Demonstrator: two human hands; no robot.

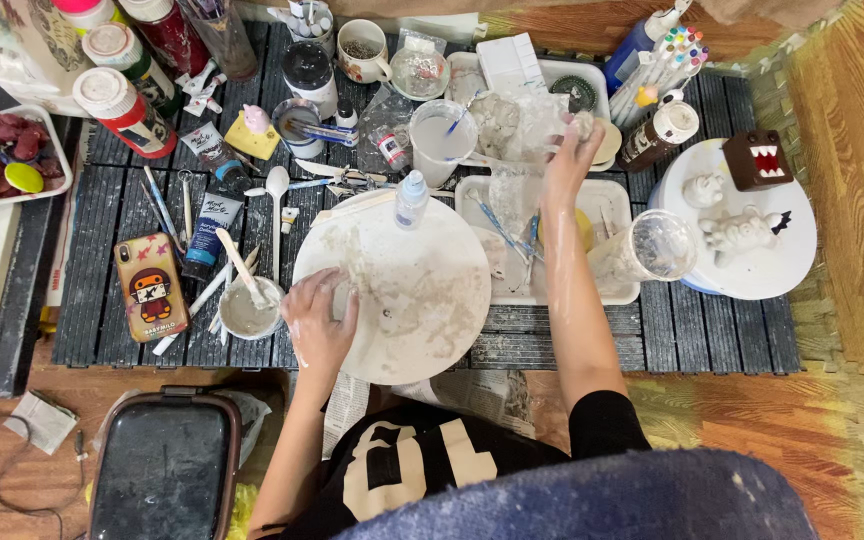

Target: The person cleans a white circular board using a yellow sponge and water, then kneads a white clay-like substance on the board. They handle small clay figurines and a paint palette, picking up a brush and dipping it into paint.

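My left hand [318, 322] rests on the left edge of a round white turntable [422, 300] smeared with grey clay, fingers curled over a small lump of clay. My right hand [568, 152] reaches far forward over a white tray [612, 292], closed on a pale lump of clay beside a crumpled clear plastic bag [512, 125]. My right forearm is streaked with dried clay. A small clear squeeze bottle [411, 199] stands at the turntable's far edge.
A small bowl of grey slip [249, 310] with tools sits left of the turntable, beside a phone [150, 287]. Paint bottles [124, 110], a cup of water [441, 140], markers [674, 58], a clear cup [657, 247] and white clay figures on a round stand [752, 235] crowd the dark slatted board.
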